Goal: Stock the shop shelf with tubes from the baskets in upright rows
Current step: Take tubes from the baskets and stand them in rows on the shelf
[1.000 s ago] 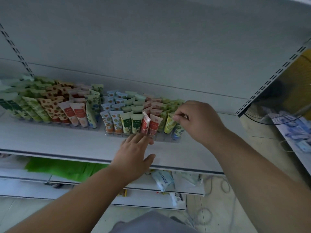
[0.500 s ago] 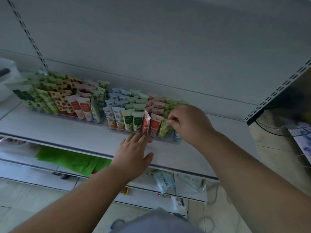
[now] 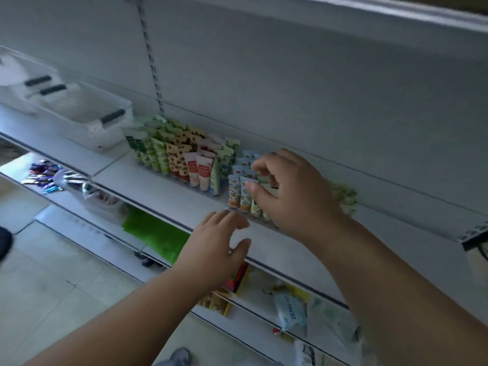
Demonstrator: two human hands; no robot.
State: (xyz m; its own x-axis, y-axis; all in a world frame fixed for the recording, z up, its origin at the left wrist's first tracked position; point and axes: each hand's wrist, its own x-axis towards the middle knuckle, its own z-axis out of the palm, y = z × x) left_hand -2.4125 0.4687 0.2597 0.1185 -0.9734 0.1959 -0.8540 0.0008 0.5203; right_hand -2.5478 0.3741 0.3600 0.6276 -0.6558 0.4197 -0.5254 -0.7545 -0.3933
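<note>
A: Risk? Knocking over the right block of tubes (image 3: 239, 192), packed upright, tops close; cause, right hand (image 3: 293, 191) curled, pinching among the tops, holding nothing discernible.

B: Left hand (image 3: 215, 245) open, flat on shelf (image 3: 163, 191). Tubes soft, glossy, flat-crimped. Basket (image 3: 87, 122) white plastic, dark handles, well left

The shelf (image 3: 169, 188) is plain pale grey-white; the tubes (image 3: 184, 159) on it run in bands, green and white with leaf prints at the left, yellow with red-brown spots next, then white with salmon-pink labels; the nearer tubes (image 3: 239, 192) are pale blue over orange; the baskets (image 3: 87, 120) are white with dark grey handles; a bright green sheet (image 3: 155, 236) lies below.
</note>
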